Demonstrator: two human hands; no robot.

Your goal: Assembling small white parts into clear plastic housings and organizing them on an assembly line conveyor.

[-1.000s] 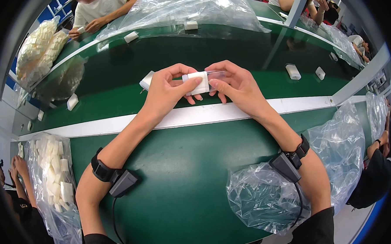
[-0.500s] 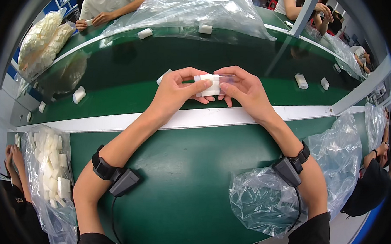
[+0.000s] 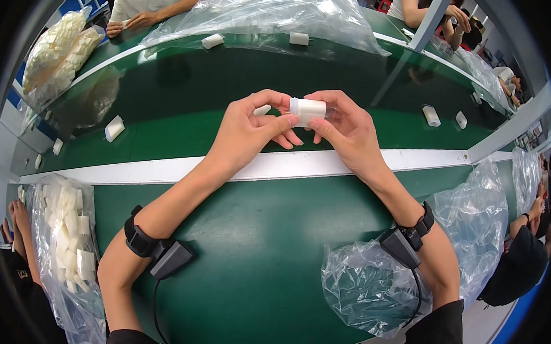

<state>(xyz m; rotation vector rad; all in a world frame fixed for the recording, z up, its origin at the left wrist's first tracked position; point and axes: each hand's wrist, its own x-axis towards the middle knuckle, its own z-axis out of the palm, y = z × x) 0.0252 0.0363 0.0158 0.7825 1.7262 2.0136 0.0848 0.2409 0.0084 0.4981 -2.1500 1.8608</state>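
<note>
Over the near edge of the dark green belt [image 3: 185,122], I hold a small white block with a clear plastic sleeve [image 3: 309,110] between my hands. My left hand [image 3: 248,125] is closed, with its thumb and index finger at the block's pale left end. My right hand [image 3: 349,129] pinches the other end, its thumb on the front and its fingers behind the clear plastic. Most of the white block lies inside the sleeve. Partly hidden behind my left fingers, another white piece [image 3: 263,110] lies on the belt.
Similar white pieces [image 3: 114,129] lie spread along the belt. A clear bag of white pieces [image 3: 70,237] rests on the green table [image 3: 241,263] at left. Crumpled clear bags [image 3: 369,287] lie at right. Across the belt, a person in a white shirt [image 3: 154,4] works beside another large bag.
The white block has slid right, deeper into the clear sleeve, and my left fingers have shifted to its end. Pieces on the belt have moved slightly right.
</note>
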